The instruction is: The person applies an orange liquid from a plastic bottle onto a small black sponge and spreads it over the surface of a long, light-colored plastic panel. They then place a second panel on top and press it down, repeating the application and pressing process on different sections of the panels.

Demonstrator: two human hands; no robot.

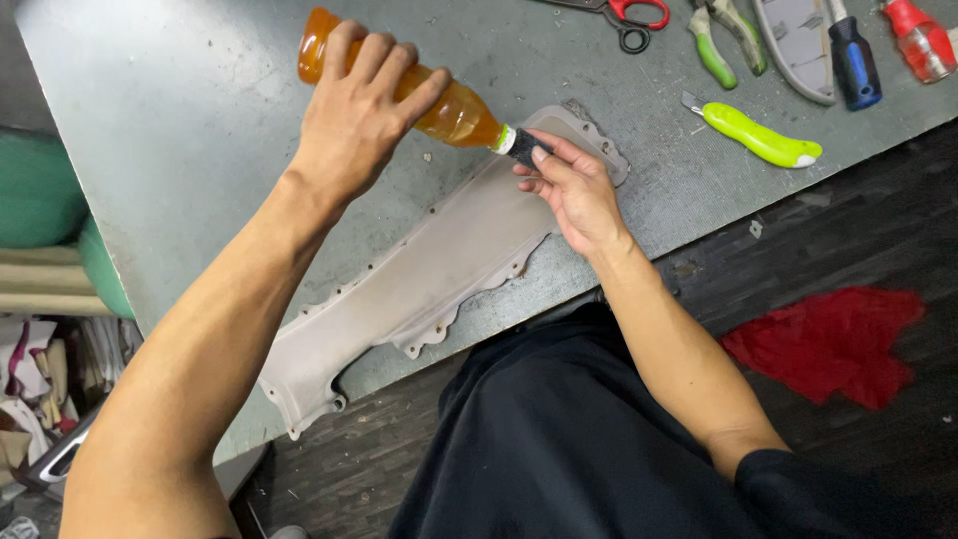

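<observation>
Amber bottle (399, 85) lies tilted, neck pointing down-right; left hand (354, 125) is clenched around its body, right hand (574, 190) pinches the dark cap (525, 146) over the grey panel (429, 269).

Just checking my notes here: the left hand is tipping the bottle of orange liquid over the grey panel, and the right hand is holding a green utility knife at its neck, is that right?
Not quite. In the head view the left hand does tip the orange bottle over the grey panel, but the right hand holds a small dark pad at its neck. The green utility knife lies untouched on the table.
</observation>
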